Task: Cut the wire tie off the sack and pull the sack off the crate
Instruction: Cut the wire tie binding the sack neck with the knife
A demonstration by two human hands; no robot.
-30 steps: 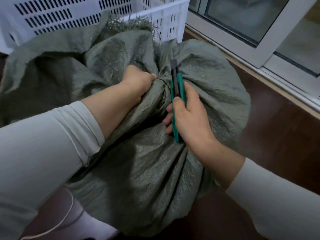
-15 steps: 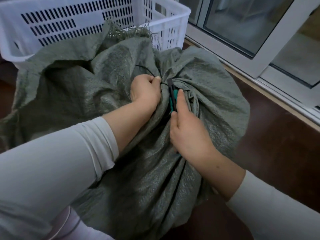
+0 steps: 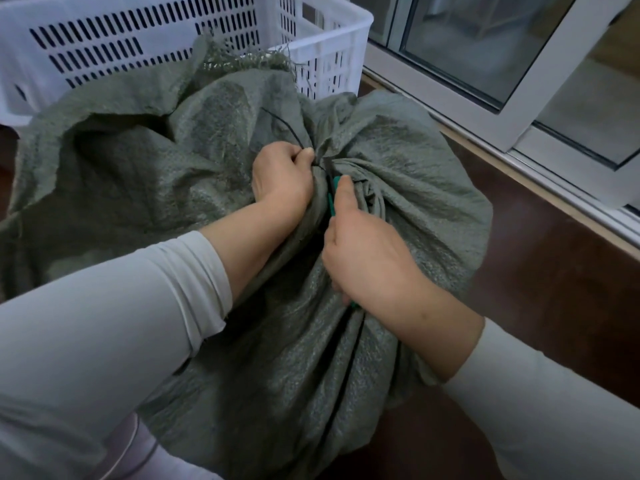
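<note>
Beside left hand [image 3: 280, 178], wire tie [image 3: 290, 130], gathered sack [image 3: 398, 168]

The floor [image 3: 554, 306] is dark reddish-brown wood with a dull shine. A white window frame [image 3: 540, 81] runs slantwise along the floor's far edge, at the upper right. Just below the window frame, between it and the floor, lies a narrow strip of paler wood [image 3: 554, 195]. Inside the window frame the glass panes [image 3: 478, 39] look greyish, and the shapes behind them are too blurred to tell. The light is soft and even, without hard shadows.
</note>
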